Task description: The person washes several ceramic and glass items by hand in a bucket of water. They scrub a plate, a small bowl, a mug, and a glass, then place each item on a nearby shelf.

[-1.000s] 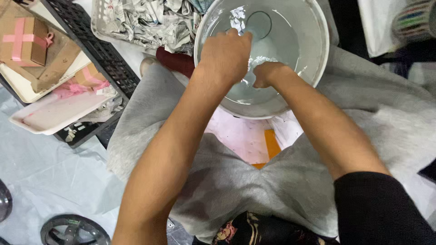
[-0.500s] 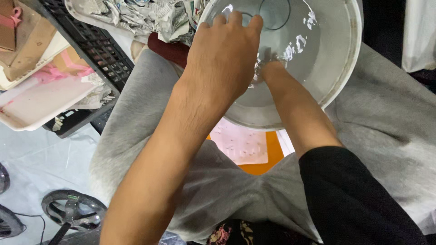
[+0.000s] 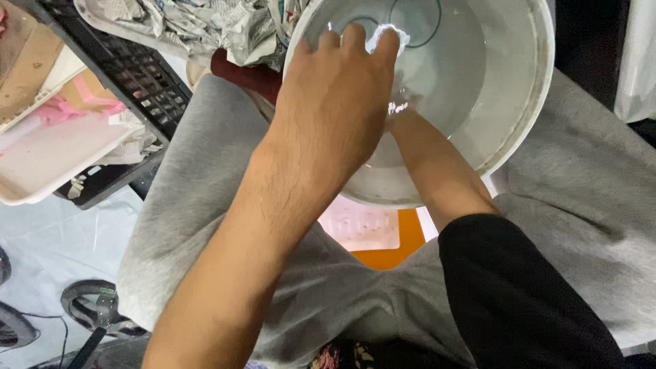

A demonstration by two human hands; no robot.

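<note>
A white round basin (image 3: 526, 102) holding water rests between my knees, which are in grey trousers (image 3: 198, 178). My left hand (image 3: 335, 102) reaches over the basin with its back to the camera and its fingers curled down. Its fingertips are closed on a small crumpled white scrap (image 3: 388, 33) at the water's surface. My right forearm, in a black sleeve pushed up, runs into the basin under the left hand. Only the wrist of my right hand (image 3: 404, 121) shows and its fingers are hidden. Small white bits cling near that wrist.
Crumpled newspaper (image 3: 198, 24) fills a tray at the top left, beside a black keyboard (image 3: 130, 68) and a white tray (image 3: 61, 160). A dark red object (image 3: 242, 72) lies by the basin. An orange and pink sheet (image 3: 372, 236) sits below it. A black wheel (image 3: 92, 307) is on the floor.
The view has closed in on the basin. My left hand has slid further across it and now covers the right hand, with the white scrap at its fingertips.
</note>
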